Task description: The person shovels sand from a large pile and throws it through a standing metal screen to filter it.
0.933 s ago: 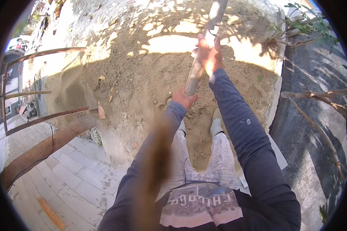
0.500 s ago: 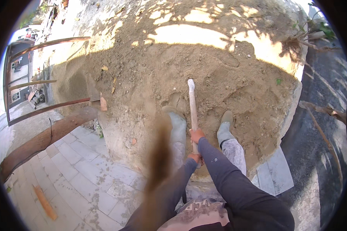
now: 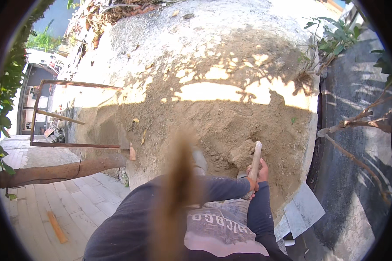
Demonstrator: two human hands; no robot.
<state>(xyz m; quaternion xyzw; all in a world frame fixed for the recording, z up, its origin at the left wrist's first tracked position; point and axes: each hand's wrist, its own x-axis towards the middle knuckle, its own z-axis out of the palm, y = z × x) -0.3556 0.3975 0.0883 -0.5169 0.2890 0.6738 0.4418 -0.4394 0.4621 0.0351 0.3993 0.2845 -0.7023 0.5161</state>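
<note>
Both my hands grip the pale wooden handle of a hoe (image 3: pixel 256 157) over a bed of loose brown soil (image 3: pixel 222 119). Higher on the handle, my right hand (image 3: pixel 263 170) is closed around it. My left hand (image 3: pixel 251 184) wraps the handle just below, close to my body. The hoe's whitish end points away from me. Beside it lies a lump of soil (image 3: pixel 243 155) that hides most of the blade. A light-coloured boot (image 3: pixel 199 160) stands in the soil to the left; the other boot is mostly hidden behind my arms.
A blurred brown strip (image 3: pixel 178 182) hangs close before the camera. At left are a rusty metal frame (image 3: pixel 80 145), a log (image 3: pixel 61 171) and paving (image 3: pixel 30 191). Grey tile pieces (image 3: pixel 304 206) lie at lower right, near a dark surface with branches (image 3: pixel 357 161).
The hoe and both hands have swung right, and the handle now leans right. A soil lump shows beside its end. The view has shifted, bringing more far ground into sight.
</note>
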